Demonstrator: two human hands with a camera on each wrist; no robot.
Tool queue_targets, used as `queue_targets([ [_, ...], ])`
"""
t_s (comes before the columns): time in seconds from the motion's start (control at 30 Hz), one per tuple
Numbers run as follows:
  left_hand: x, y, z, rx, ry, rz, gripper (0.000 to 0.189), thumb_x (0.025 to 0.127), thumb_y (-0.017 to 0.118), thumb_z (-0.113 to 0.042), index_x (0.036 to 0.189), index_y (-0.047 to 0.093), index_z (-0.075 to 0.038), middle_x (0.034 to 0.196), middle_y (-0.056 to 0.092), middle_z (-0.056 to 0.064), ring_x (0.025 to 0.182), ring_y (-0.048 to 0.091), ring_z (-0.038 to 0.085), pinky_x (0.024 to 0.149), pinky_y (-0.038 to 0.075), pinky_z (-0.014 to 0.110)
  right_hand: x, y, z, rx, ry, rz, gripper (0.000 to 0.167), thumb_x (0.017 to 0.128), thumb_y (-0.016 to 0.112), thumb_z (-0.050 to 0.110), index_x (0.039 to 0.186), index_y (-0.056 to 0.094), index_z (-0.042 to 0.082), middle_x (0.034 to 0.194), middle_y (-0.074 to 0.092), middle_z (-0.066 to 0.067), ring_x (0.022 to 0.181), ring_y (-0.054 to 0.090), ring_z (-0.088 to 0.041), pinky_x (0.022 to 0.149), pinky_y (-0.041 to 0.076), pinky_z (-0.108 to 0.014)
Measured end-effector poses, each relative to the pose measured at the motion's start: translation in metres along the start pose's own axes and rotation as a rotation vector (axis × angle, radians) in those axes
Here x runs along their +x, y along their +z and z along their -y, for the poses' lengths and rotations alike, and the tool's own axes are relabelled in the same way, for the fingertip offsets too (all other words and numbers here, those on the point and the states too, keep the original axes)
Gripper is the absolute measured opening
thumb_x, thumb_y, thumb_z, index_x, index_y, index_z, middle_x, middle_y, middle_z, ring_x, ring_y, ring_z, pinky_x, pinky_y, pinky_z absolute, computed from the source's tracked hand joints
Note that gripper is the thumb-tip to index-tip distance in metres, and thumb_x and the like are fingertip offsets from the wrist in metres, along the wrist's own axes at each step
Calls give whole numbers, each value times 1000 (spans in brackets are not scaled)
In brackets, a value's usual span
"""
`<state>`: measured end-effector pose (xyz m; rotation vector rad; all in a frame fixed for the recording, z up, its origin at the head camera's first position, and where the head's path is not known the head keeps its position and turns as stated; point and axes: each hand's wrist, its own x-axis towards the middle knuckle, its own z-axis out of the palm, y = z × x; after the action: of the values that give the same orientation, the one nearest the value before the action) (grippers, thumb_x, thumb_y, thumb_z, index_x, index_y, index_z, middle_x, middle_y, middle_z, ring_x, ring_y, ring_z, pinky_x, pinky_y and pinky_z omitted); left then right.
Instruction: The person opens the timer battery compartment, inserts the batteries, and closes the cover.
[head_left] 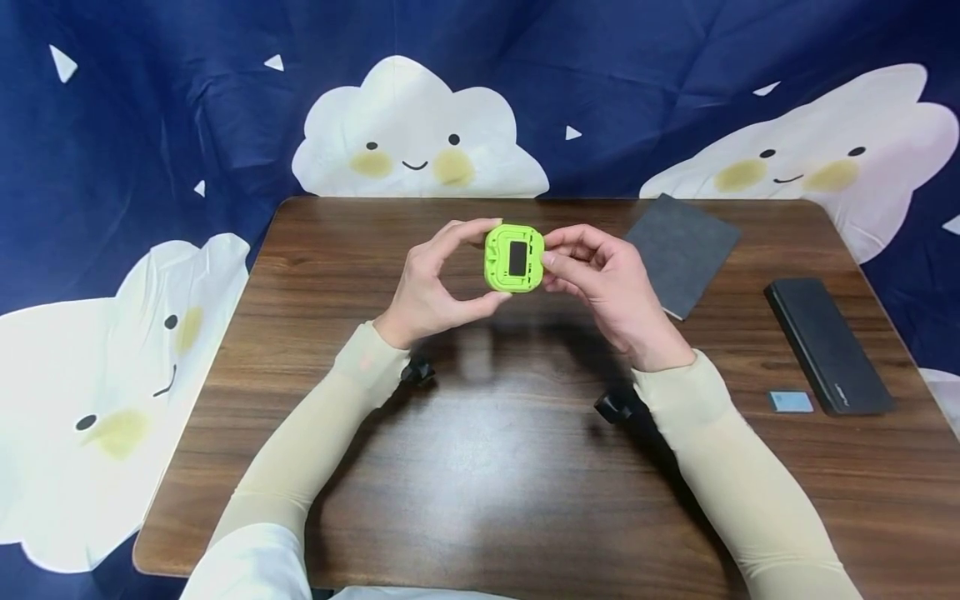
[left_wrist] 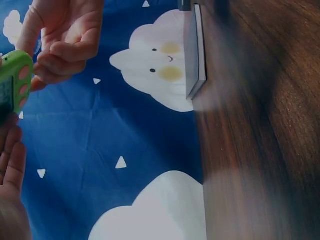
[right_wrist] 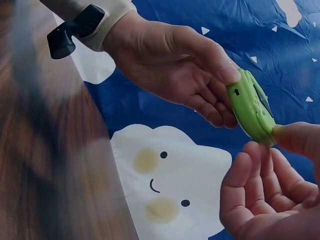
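Note:
A small lime-green digital timer (head_left: 516, 258) is held up above the table, its back with a dark rectangle turned to the head view. My left hand (head_left: 438, 279) spans it between the thumb at its lower edge and a finger at its upper edge. At its right edge, my right hand (head_left: 611, 279) pinches it between thumb and fingertips. The left wrist view shows the other face of the timer (left_wrist: 19, 80), with a grey display and pinkish round buttons. Seen edge-on in the right wrist view, the timer (right_wrist: 252, 107) has a small slot in its side.
Behind the right hand lies a dark grey notebook (head_left: 684, 250) on the wooden table (head_left: 465, 500). Further right are a long black case (head_left: 831, 346) and a small light-blue block (head_left: 791, 402). A blue cloth with clouds (head_left: 420, 133) hangs along the table's far edge.

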<state>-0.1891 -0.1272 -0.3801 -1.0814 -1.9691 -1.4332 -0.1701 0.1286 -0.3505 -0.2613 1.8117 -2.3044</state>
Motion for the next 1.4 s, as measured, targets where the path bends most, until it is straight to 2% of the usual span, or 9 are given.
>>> queue_targets([
  [0.17, 0, 0, 0, -4, -2, 0, 78, 75, 99, -8, 145, 67, 4, 121, 79, 15, 112, 74, 21, 101, 64, 48, 0, -1, -2, -19, 39, 10, 17, 105, 77, 8, 121, 79, 3, 100, 80, -5, 81, 75, -16, 79, 68, -27],
  [0.33, -1, -1, 2, -1, -5, 11, 80, 75, 100, -9, 146, 67, 3, 122, 79, 15, 112, 74, 21, 102, 63, 42, 0, -2, -1, -33, 54, 9, 15, 106, 76, 8, 119, 81, 3, 100, 82, -5, 79, 76, -16, 78, 68, -28],
  [0.57, -1, -2, 5, 28, 12, 42, 79, 74, 102, -10, 145, 68, 4, 125, 78, 16, 114, 74, 23, 102, 64, 45, -3, -3, 6, -92, 44, -13, 16, 102, 81, 8, 117, 81, 1, 99, 85, -6, 77, 80, -16, 78, 70, -31],
  [0.73, -1, -2, 6, 75, 26, 60, 78, 75, 102, -12, 144, 69, 3, 125, 79, 15, 116, 73, 24, 104, 63, 37, -5, -3, 10, -133, 46, -28, 17, 101, 82, 7, 116, 81, 0, 97, 85, -5, 76, 80, -16, 77, 70, -31],
  [0.97, -1, -1, 7, 119, 36, 66, 76, 76, 101, -13, 143, 69, 3, 125, 79, 15, 117, 71, 24, 104, 62, 34, -6, -1, 11, -206, 9, -50, 19, 100, 82, 7, 117, 80, -2, 98, 86, -3, 76, 80, -16, 77, 70, -31],
  [1.2, -1, -1, 5, 140, 37, 61, 76, 77, 101, -15, 144, 69, 3, 124, 79, 14, 116, 71, 25, 105, 61, 33, -8, 1, 11, -260, -16, -79, 24, 99, 85, 13, 118, 80, -1, 101, 85, -6, 77, 79, -17, 77, 70, -31],
  [1.4, -1, 0, 5, 165, 37, 69, 76, 77, 101, -15, 144, 68, 3, 124, 79, 14, 116, 71, 25, 105, 61, 33, -11, 5, 10, -350, -45, -113, 25, 102, 80, 13, 121, 79, -3, 94, 84, 3, 77, 79, -12, 77, 69, -27],
])
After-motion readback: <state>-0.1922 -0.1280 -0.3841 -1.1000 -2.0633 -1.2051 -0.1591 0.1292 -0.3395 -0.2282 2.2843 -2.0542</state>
